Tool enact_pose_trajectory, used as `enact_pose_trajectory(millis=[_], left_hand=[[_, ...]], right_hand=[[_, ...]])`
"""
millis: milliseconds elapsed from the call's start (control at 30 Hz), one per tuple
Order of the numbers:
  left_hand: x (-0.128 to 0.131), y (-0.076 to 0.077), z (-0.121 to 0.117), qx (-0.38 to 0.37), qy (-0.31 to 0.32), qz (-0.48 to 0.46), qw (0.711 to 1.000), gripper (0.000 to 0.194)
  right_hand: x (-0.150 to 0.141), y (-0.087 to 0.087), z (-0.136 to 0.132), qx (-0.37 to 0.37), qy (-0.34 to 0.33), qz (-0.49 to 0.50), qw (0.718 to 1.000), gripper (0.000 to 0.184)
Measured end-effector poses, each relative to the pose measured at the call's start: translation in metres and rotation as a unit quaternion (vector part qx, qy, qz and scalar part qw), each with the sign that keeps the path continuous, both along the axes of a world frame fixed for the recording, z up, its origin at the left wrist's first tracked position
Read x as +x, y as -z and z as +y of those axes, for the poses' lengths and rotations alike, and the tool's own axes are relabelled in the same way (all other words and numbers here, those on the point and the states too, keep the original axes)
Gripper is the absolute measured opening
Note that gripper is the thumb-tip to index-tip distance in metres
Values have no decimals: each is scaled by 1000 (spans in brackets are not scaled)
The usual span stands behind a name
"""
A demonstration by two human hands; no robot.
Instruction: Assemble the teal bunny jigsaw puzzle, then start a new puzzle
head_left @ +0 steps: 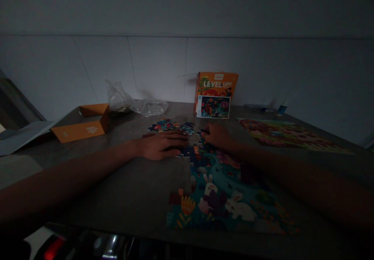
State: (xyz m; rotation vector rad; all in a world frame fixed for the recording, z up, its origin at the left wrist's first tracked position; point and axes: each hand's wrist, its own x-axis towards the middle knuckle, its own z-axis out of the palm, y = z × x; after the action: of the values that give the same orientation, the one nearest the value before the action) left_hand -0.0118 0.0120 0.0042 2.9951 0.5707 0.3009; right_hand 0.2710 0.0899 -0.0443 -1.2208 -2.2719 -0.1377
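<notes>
A partly joined jigsaw puzzle (216, 174) with white rabbits and flowers lies on the grey table in front of me. My left hand (160, 145) rests flat with its fingers stretched out, the tips at the puzzle's upper left edge. At the upper edge, my right hand (216, 135) has its fingers bent together on a dark puzzle piece (201, 134). Loose puzzle pieces (165, 125) lie in a pile just beyond my left hand, with a few more pieces (187, 128) between the hands. The light is dim.
An orange "LEVEL UP!" box (217, 84) stands near the wall, a small picture card (214, 107) leaning on it. At left are an open orange box tray (82, 129) and clear plastic bags (149, 107). Another puzzle (286, 133) and a small bottle (282, 109) lie right.
</notes>
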Motion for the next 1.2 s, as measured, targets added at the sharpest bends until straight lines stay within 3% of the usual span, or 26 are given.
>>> enact_pose_trajectory(millis=[100,300,633,767,1000,1100,1200], left_hand=[[-1,2,3,-5,-6,0,1000,42],[-3,3,6,-4,-37,2,999,43],[-5,7,9,4,-55,25,998,61],[-5,4,8,0,-53,27,998,66],[-5,4,6,-11,-57,12,998,68],[-4,4,6,-13,-62,13,998,69],[-4,4,5,-15,-59,10,998,69]], right_hand=[[-5,-6,-5,-8,104,-5,995,15],[-18,-21,-25,-69,131,-4,989,13],[-23,-28,-35,-75,170,-104,977,50],[-19,-23,-28,-64,131,-78,986,39],[-17,-20,-24,-44,-42,-29,998,12],[-18,-21,-27,-47,-103,-16,993,13],[-18,-22,-29,-57,-121,-2,991,21]])
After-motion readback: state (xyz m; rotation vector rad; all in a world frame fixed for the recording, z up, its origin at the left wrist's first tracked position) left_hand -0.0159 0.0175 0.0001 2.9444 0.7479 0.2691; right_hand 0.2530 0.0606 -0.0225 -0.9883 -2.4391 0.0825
